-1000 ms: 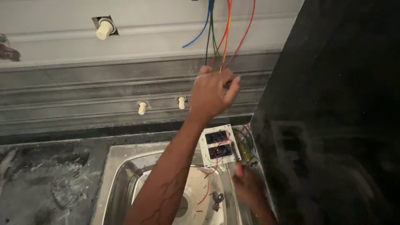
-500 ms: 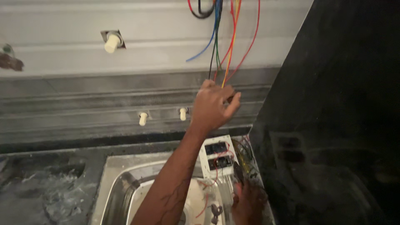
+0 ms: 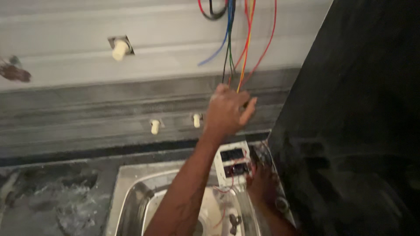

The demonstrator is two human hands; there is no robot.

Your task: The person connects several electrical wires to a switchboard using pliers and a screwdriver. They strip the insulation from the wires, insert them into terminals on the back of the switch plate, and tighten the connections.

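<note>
A bundle of coloured wires [image 3: 234,48], blue, red, green, yellow and black, hangs down the pale wall. My left hand [image 3: 227,109] is raised to the bundle's lower ends and its fingers are closed around them. Below it a white switch plate [image 3: 232,164] with dark rocker switches stands at the sink's right rim, thin red wires trailing from it. My right hand [image 3: 262,183] comes in from the lower right and holds the plate's right side. Whether the wires in my left hand reach the plate is hidden by my forearm.
A steel sink [image 3: 131,196] lies below, with a dusty dark counter [image 3: 43,201] to its left. A white pipe stub [image 3: 119,49] and two small stubs [image 3: 155,126] [image 3: 197,120] stick out of the wall. A tall dark panel [image 3: 358,109] fills the right.
The view has tilted up, so the wall and wires sit lower in frame. My left hand stays on the wires. My right hand has closed in on the switch plate.
</note>
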